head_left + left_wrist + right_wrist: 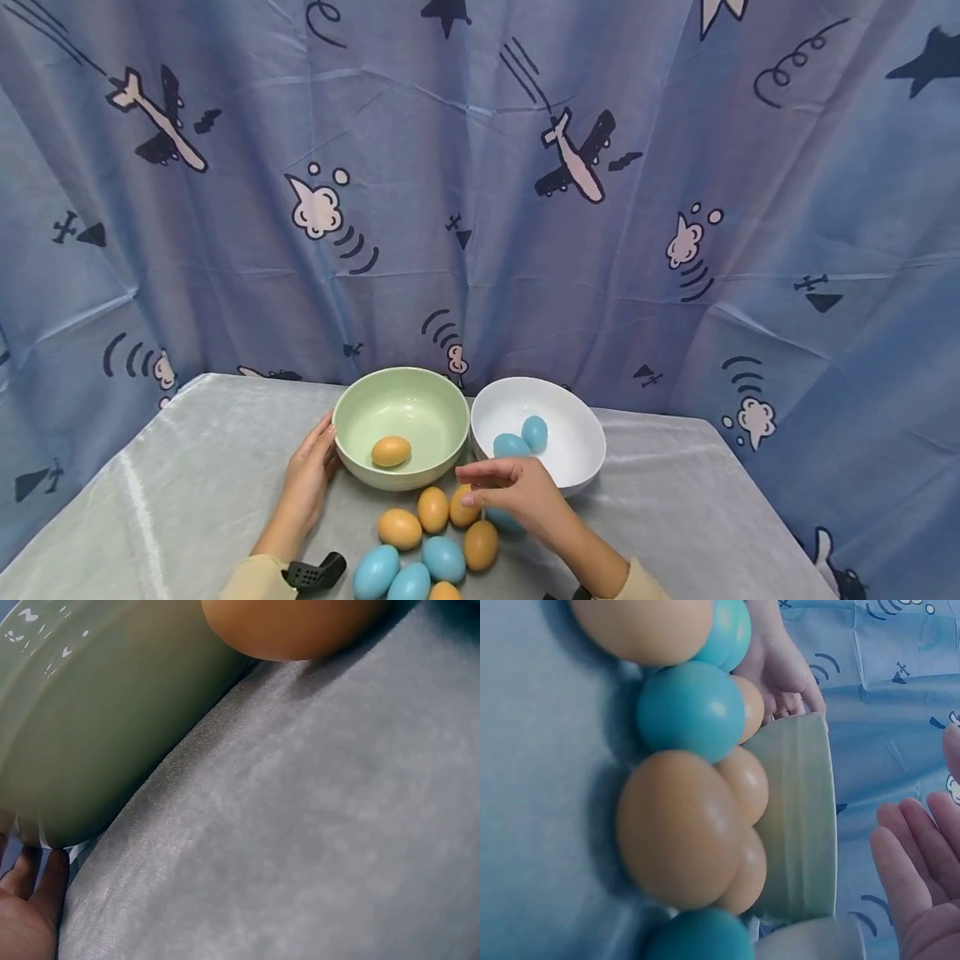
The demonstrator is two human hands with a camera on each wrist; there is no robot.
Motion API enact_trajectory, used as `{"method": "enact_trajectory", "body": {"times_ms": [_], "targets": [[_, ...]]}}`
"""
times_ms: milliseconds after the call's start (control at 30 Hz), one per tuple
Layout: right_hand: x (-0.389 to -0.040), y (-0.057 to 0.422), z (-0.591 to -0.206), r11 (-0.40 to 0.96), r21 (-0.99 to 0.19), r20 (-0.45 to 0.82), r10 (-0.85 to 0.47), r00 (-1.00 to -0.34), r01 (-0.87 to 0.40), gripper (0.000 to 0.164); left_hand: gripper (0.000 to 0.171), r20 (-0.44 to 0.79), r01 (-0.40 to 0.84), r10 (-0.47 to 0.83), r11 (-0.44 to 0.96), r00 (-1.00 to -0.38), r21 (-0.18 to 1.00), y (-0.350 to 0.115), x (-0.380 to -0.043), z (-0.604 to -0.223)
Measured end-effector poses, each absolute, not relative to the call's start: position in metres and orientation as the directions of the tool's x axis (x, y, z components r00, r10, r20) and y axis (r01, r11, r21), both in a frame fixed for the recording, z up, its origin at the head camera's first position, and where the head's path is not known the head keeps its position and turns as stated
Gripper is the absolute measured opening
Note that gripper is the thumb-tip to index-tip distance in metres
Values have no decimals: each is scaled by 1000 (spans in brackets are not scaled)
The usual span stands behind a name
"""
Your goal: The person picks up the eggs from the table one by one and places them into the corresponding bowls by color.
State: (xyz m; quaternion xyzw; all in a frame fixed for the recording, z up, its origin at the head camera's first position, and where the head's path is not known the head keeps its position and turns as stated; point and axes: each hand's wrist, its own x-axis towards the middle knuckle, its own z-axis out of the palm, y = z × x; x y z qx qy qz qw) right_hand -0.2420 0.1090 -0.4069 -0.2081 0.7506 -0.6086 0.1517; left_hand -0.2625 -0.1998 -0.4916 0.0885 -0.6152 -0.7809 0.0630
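In the head view my left hand point(309, 471) touches the left side of a pale green bowl point(352, 458), its fingertips against the wall. Inside that bowl lies one orange-yellow egg point(391, 451). My right hand point(525, 497) hangs over the eggs in front of the bowls. The right wrist view shows its fingers point(900, 877) extended, with nothing held. A white bowl point(581, 450) beside the green one contains blue eggs point(534, 433). Below the hands lie several orange eggs point(399, 529) and several blue eggs point(443, 559); my right hand partly hides some of them.
A grey cloth covers the table point(675, 500). Behind the bowls hangs a blue curtain point(465, 208) printed with planes and stars. A black wrist device point(317, 572) sits at my left sleeve.
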Motion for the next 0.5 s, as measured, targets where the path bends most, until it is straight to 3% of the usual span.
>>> {"method": "enact_trajectory", "body": {"times_ms": [500], "targets": [[-228, 135, -430, 195, -969, 43, -480, -876, -154, 41, 63, -72, -23, -196, -243, -978, 970, -201, -260, -490]]}}
